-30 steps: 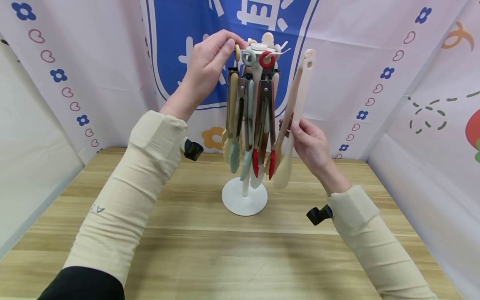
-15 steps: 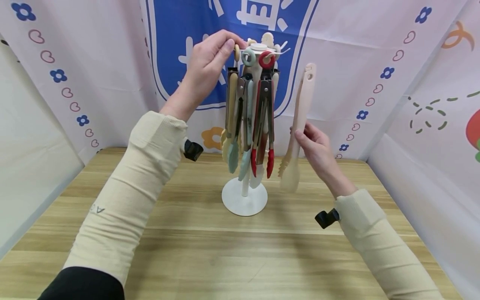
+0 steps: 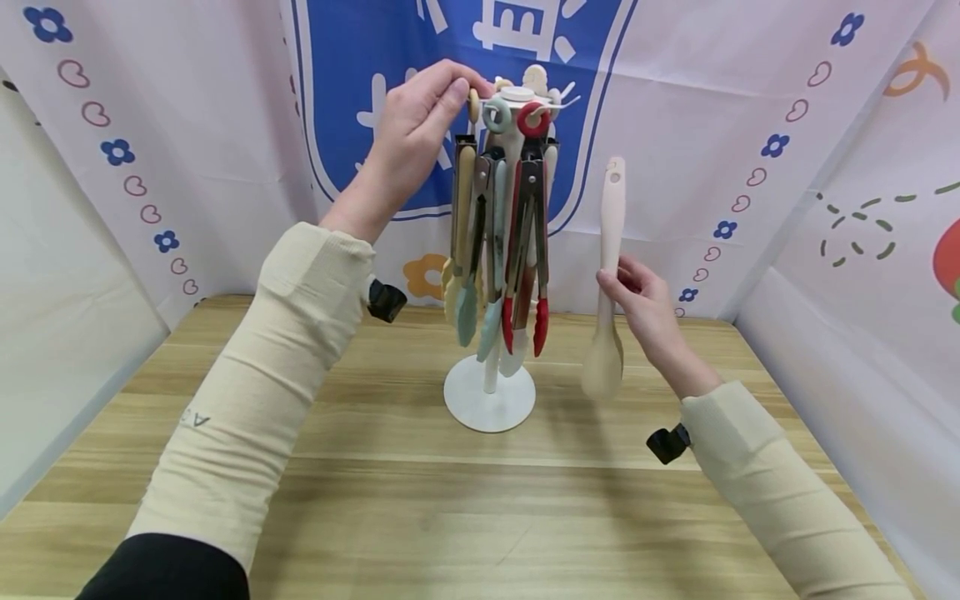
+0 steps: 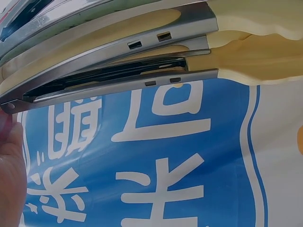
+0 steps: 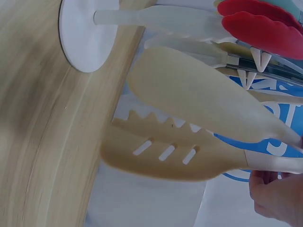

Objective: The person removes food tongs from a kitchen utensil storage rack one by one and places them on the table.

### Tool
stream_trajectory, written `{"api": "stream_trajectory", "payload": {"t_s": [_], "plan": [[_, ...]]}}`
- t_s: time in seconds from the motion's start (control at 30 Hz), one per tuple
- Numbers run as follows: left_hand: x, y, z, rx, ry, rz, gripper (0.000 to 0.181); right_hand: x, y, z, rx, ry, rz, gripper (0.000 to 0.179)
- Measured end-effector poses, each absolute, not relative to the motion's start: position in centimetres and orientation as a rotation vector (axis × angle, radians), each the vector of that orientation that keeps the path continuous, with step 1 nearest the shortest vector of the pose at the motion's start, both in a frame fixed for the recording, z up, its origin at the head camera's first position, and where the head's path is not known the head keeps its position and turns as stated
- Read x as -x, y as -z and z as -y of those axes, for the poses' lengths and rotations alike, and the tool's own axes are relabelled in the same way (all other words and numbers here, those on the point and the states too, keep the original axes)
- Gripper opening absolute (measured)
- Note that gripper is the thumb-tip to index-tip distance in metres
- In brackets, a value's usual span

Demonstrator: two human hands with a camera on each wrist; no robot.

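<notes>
My right hand (image 3: 651, 315) grips a pair of beige tongs (image 3: 612, 208), upright and apart from the rack, heads downward over the table. In the right wrist view the tongs have a smooth solid head (image 5: 189, 92) and a toothed, slotted head (image 5: 123, 149). My left hand (image 3: 416, 125) holds the top of a white rotating rack (image 3: 517, 94), thumb right by the ring of the yellow tongs (image 3: 467, 200). Pale blue tongs (image 3: 501, 225) and red-tipped tongs (image 3: 533, 187) hang by their rings facing me. White-tipped tongs (image 3: 513, 357) hang partly hidden behind them.
The rack's round white base (image 3: 489, 408) stands on a wooden table (image 3: 480, 508). Behind it hangs a white cloth (image 3: 675, 167) with a blue printed panel (image 3: 345, 50). White cloth walls (image 3: 862, 350) close off both sides.
My right hand has moved right and down with the beige tongs, away from the rack. The arms of the tongs have come to overlap in the head view. My left hand has stayed put.
</notes>
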State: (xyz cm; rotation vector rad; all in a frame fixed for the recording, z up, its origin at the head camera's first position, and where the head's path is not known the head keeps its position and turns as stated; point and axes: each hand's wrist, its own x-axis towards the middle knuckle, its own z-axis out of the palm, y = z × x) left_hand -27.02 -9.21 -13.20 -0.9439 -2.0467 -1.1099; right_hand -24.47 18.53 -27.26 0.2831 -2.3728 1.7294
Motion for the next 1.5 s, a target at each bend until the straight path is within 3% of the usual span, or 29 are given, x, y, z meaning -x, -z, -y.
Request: {"api": "stream_trajectory", "payload": {"t_s": [0.67, 1.27, 1.5], "plan": [[26.3, 12.9, 9.0, 0.879, 1.128, 2.089, 0.027, 24.7, 28.7, -19.7, -0.009, -1.369, 2.601, 0.050], [26.3, 13.0, 8.8, 0.881, 1.130, 2.094, 0.027, 24.5, 31.1, -21.1, 0.058, -1.001, 2.820, 0.053], [26.0, 12.9, 8.8, 0.886, 1.129, 2.093, 0.028, 24.7, 32.3, -21.6, 0.057, -0.895, 2.888, 0.047]]}}
